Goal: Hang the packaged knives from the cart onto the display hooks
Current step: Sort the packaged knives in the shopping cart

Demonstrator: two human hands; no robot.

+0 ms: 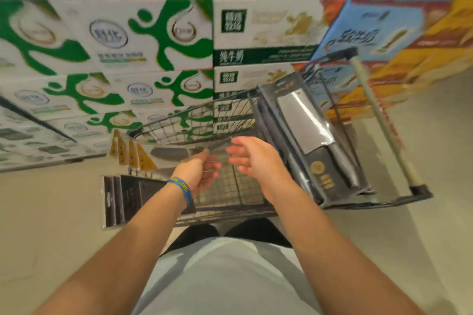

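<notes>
Head view, looking down into a wire cart [179, 123]. Frame is motion-blurred.

- Left hand [202, 171]: over the middle of the basket, fingers straight and slightly spread, pointing right. Nothing gripped. Blue wristband [183, 186] with yellow lettering on the wrist.
- Right hand [253, 158]: just beside the left, palm facing it, fingers loose and spread. Also holds nothing. Narrow gap between the two hands, not touching.
- Packaged cleaver [307, 130]: on a dark backing card, standing tilted against the right side of the basket, blade up, handle down. More dark packs are stacked behind it on edge. Right hand is near this stack but apart from it.
- Second batch of dark packs [122, 199]: at the cart's near-left corner, by the left forearm. Can't tell if they sit inside the basket or outside it.
- Yellow triangular tags [130, 153]: in a row at the left rim.
- Blurred dark oval shape lies by the far basket wall, just past the left fingertips. Can't identify it.
- Pale cart handle [378, 120] runs along the right.
- Stacked milk cartons [107, 33] fill the background: green-and-white, dark green, blue.
- Beige floor [51, 212] around the cart.
</notes>
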